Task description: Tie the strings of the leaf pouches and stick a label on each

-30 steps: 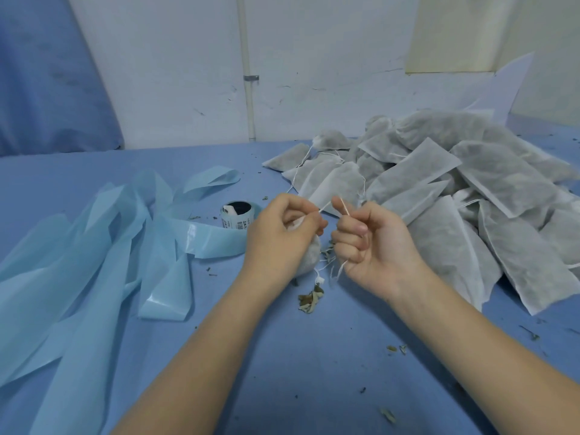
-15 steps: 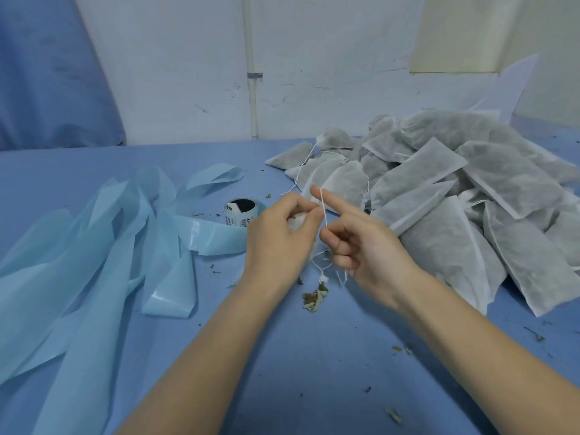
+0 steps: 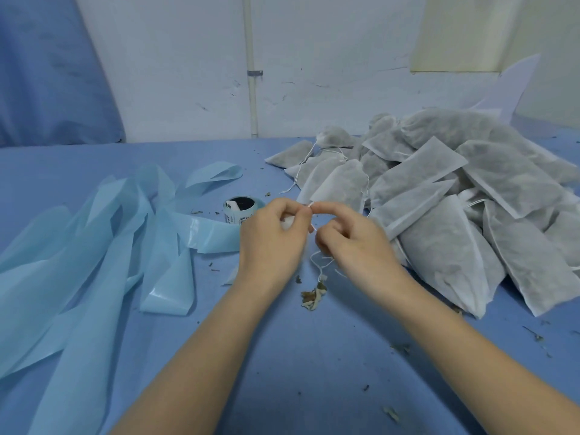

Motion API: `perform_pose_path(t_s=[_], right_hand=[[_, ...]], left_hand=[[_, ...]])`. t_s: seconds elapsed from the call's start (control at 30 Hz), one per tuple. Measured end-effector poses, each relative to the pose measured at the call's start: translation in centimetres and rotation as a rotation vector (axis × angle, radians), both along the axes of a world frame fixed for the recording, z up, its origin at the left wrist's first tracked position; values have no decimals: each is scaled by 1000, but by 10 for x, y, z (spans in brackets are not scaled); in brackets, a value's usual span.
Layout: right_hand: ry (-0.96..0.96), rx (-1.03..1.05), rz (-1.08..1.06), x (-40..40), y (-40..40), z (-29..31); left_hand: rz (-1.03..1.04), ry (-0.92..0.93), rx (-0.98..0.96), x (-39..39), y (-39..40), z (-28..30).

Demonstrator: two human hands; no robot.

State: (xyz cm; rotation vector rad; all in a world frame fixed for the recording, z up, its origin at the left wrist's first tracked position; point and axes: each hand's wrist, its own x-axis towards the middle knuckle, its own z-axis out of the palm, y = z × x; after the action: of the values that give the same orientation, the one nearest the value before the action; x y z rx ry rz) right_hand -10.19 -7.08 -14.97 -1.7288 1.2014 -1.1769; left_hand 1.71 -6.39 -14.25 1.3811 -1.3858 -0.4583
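Observation:
My left hand [image 3: 271,243] grips a small white leaf pouch [image 3: 287,221], mostly hidden behind its fingers, above the middle of the blue table [image 3: 282,356]. My right hand [image 3: 354,243] meets it fingertip to fingertip and pinches the pouch's thin white string [image 3: 318,262], whose loose ends dangle below both hands. A big heap of grey-white leaf pouches [image 3: 455,208] lies at the right. A small label roll [image 3: 240,208] stands just left of my left hand.
Long curls of pale blue backing strip [image 3: 103,246] sprawl over the table's left half. A clump of dried leaves [image 3: 312,298] lies under the dangling string, and crumbs are scattered around. A white wall with a vertical pipe [image 3: 252,73] closes the back.
My right hand went from a closed fist pulling the string, to looping it with an extended finger, to meeting my left fingertips now. The left hand stayed gripping the pouch.

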Motion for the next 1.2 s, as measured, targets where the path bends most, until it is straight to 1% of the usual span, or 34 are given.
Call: perform_pose_path(t_s=[0.07, 0.13, 0.2, 0.3, 0.4, 0.47, 0.5, 0.57, 0.6, 0.67, 0.77, 0.8, 0.87, 0.9, 1.0, 1.1, 1.2], right_hand=[[-17, -35, -43, -1, -1, -1], [-19, -46, -64, -2, -3, -2], [-26, -32, -80, -4, -5, -4], [-56, 48, -70, -7, -9, -4], [-29, 53, -58, -10, -11, -2], [-48, 60, -59, -11, -12, 1], [-70, 75, -62, -12, -12, 2], [-131, 126, -53, -14, -12, 4], [-163, 154, -38, -14, -11, 5], [-234, 207, -13, -13, -11, 6], [-360, 260, 7, -13, -10, 7], [-356, 244, 21, -14, -10, 7], [-278, 169, 32, -12, -6, 7], [-250, 131, 18, -11, -5, 5], [-243, 73, -78, -8, -6, 0], [-243, 65, -118, -6, -6, -1], [-311, 152, -77, -6, -6, 1]], left_hand=[[-26, 47, 19, 3, -1, 1], [-49, 136, 45, 3, -1, 2], [-91, 276, 86, 3, -1, 5], [-210, 497, 139, 1, 0, 11], [-310, 555, 166, -1, 4, 15], [-320, 506, 160, -1, 5, 15], [-284, 404, 150, -1, 6, 14], [-167, 115, 95, -1, 6, 10], [-120, 9, 57, -1, 6, 8], [-57, -92, -2, -3, 6, 6], [20, -140, -56, -6, 5, 5], [37, -130, -56, -6, 4, 4], [60, -89, -40, -6, 3, 3], [63, -76, -31, -6, 3, 2], [62, -69, -32, -7, 2, 0], [65, -67, -56, -9, 2, -1], [61, -53, -54, -9, 3, -3]])
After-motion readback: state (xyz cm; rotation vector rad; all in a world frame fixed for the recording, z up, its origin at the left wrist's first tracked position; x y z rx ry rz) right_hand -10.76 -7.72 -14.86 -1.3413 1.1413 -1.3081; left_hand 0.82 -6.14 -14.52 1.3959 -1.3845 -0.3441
